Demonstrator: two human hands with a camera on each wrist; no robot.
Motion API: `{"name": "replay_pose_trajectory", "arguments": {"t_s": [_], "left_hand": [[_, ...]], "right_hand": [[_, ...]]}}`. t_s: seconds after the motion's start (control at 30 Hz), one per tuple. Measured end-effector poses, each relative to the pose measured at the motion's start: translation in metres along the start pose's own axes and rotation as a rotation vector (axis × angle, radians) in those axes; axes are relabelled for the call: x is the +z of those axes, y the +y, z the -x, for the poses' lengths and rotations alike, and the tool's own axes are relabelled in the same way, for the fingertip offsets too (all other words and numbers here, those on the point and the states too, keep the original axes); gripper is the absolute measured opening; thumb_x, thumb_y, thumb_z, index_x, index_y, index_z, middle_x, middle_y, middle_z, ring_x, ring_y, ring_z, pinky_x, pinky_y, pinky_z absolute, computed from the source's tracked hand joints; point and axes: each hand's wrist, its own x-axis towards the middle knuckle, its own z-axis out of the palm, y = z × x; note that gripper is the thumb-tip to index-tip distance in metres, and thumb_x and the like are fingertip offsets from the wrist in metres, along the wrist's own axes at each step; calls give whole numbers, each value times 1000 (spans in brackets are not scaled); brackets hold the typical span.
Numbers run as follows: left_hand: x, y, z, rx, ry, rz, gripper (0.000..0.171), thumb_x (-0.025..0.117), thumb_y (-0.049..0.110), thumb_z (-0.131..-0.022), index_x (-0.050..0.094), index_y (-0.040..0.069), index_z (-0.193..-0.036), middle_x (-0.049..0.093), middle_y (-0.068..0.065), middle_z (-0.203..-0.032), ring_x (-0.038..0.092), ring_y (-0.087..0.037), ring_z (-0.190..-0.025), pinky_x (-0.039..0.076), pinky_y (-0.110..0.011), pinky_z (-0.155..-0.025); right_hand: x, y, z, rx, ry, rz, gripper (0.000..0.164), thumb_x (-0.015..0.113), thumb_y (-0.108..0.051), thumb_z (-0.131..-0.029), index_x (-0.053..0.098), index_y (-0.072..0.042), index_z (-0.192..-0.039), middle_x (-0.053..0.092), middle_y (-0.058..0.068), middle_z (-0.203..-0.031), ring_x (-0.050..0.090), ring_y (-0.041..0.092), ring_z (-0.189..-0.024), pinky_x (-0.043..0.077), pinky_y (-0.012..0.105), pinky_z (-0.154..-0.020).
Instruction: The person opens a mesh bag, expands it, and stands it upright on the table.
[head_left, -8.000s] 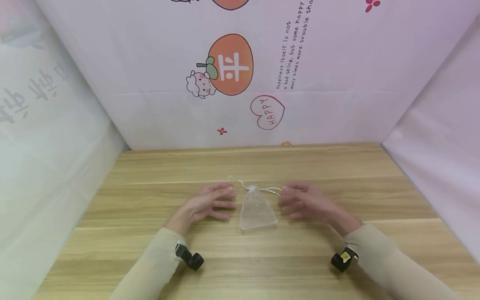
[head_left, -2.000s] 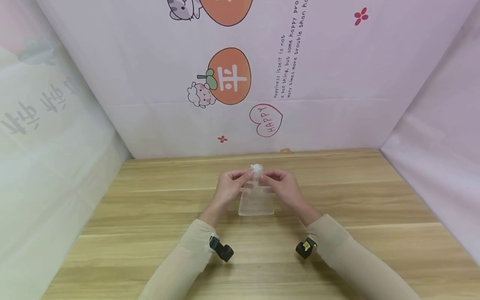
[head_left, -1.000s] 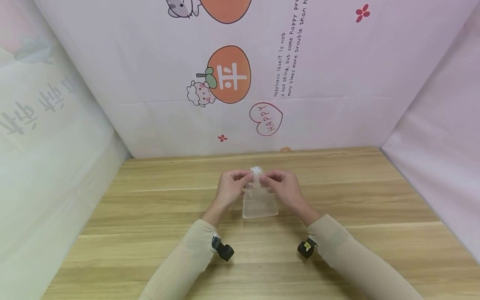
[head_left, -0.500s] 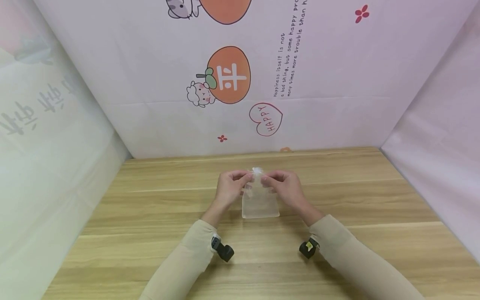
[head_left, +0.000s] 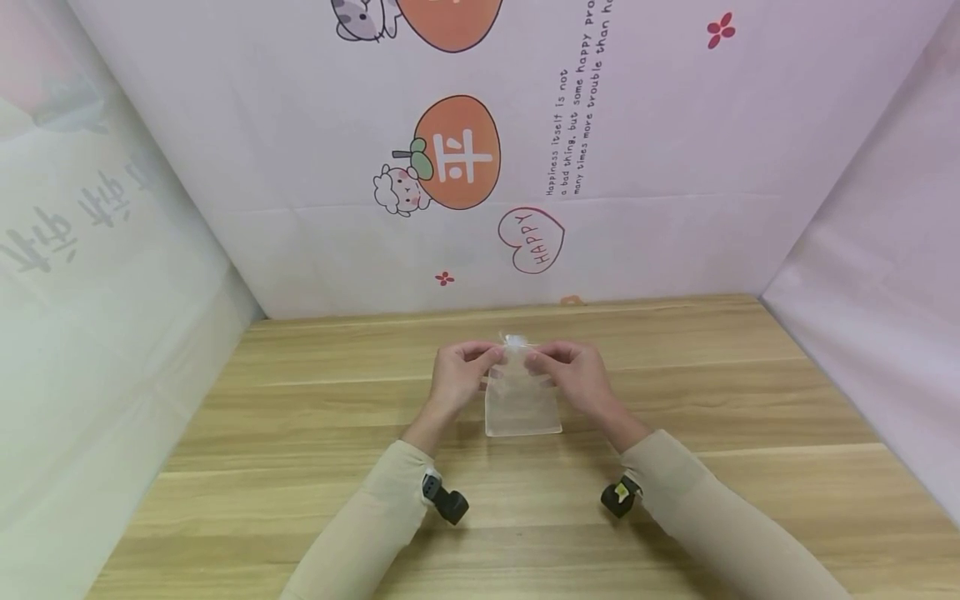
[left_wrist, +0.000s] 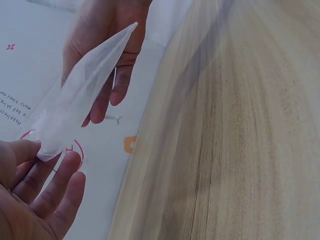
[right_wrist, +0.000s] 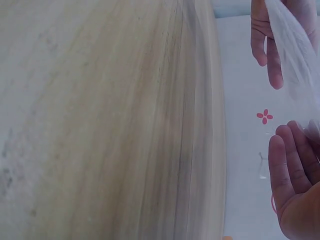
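Observation:
A small sheer white drawstring pouch point(head_left: 522, 410) hangs between both hands above the table, its gathered neck at the top and its flat bottom edge toward the person. My left hand point(head_left: 458, 372) pinches the pouch's left side just below the neck with thumb and forefinger. On the other side, my right hand point(head_left: 576, 377) pinches the right side the same way. In the left wrist view the pouch point(left_wrist: 75, 97) slants up in front of the right hand. The right wrist view has the pouch point(right_wrist: 297, 55) at its edge, with the right hand's other fingers point(right_wrist: 281, 165) spread below.
The wood-grain table point(head_left: 315, 417) spreads under both forearms. A white printed sheet point(head_left: 337, 250) stands along the back edge, and pale sheets point(head_left: 112, 333) hang at the left and right sides. Each wrist carries a small black camera point(head_left: 450, 504).
Eight seconds ago the pouch lay on the table between open hands; then both took hold near its neck and raised it. Over the last second the right hand has shifted slightly right, widening the pouch.

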Motion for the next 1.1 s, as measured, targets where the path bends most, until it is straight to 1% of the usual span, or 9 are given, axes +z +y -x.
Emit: {"name": "replay_pose_trajectory", "arguments": {"t_s": [0.3,0.43,0.7,1.1], "left_hand": [[-1,-1,0,5,6,27,18,72,15,-95,76,1,-104,76,-11,-93,71,-18,-73,61,-39,-65],[-2,-2,0,7,17,49,19,72,15,-95,75,-1,-105,76,-13,-93,71,-18,-72,61,-41,-66],[-3,-3,0,0,30,85,23,73,16,-94,74,-3,-107,75,-17,-97,73,-22,-74,61,-37,-63],[-2,0,1,-36,72,92,19,73,16,-94,76,1,-105,76,-12,-95,72,-19,-73,61,-44,-69]], "right_hand": [[-1,0,0,17,-3,-18,21,75,-17,-93,74,3,-99,75,13,-94,71,23,-82,60,33,-69],[-2,1,0,20,5,-18,23,75,-17,-93,74,4,-101,75,13,-94,71,21,-82,60,31,-68],[-4,1,-1,31,20,-14,24,75,-18,-93,73,5,-101,75,14,-94,71,19,-81,59,29,-67],[-6,2,-1,43,10,-62,22,72,-14,-95,72,6,-104,74,15,-96,71,17,-82,60,32,-69]]}}
